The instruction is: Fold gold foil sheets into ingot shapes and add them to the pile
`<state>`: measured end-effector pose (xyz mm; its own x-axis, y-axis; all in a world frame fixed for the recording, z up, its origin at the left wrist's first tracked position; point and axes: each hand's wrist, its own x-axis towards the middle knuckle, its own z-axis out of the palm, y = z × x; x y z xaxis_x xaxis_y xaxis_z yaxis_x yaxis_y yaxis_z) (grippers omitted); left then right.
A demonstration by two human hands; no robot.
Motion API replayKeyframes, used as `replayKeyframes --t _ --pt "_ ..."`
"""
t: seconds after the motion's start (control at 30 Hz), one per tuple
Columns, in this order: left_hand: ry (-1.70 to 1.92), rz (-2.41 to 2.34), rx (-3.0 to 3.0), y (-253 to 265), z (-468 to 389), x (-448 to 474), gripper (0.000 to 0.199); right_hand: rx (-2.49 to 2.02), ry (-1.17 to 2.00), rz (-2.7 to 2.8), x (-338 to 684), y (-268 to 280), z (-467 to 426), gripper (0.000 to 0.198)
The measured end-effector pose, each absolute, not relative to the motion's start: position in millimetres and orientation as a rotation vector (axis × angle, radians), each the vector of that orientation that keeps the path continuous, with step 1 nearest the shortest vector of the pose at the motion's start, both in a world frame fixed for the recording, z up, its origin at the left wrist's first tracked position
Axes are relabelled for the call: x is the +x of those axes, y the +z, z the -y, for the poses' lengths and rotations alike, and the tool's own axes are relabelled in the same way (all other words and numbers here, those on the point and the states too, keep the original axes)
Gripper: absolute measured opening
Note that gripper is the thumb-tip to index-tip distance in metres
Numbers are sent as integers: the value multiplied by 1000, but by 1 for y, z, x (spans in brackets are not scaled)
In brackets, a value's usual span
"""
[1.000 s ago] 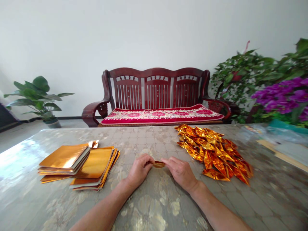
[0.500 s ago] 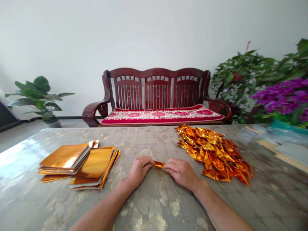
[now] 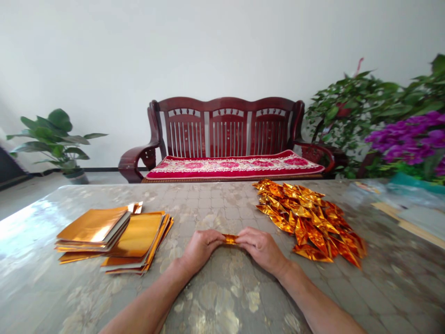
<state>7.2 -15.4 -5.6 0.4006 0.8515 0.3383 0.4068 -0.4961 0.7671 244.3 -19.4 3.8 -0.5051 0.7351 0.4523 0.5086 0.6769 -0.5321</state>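
Between my two hands, over the middle of the table (image 3: 208, 283), is a small folded piece of gold foil paper (image 3: 230, 239). My left hand (image 3: 202, 247) pinches its left end, and my right hand (image 3: 259, 247) pinches its right end. Only the shiny middle of the piece shows; fingers hide both ends. To the left lie stacks of flat gold foil sheets (image 3: 141, 234), some with grey undersides showing. On the right is a heap of folded gold foil ingots (image 3: 309, 218) with pointed ends, close beyond my right hand.
Clear plastic bags (image 3: 413, 197) and a flat pale packet (image 3: 424, 225) lie at the table's right edge, near purple flowers (image 3: 410, 139). Behind the table stands a dark red wooden bench (image 3: 227, 127) with a patterned cover. A potted plant (image 3: 60, 139) stands at far left.
The foil piece has turned slightly between my fingers and now lies more level, its face broader. My hands have barely shifted, and the stacks and heap look the same.
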Motion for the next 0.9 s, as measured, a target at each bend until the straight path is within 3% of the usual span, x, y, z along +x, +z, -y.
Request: replayKeyframes --t 0.9 --pt "950 -986 2097 -4 16 13 19 -930 595 2110 234 -1 23 17"
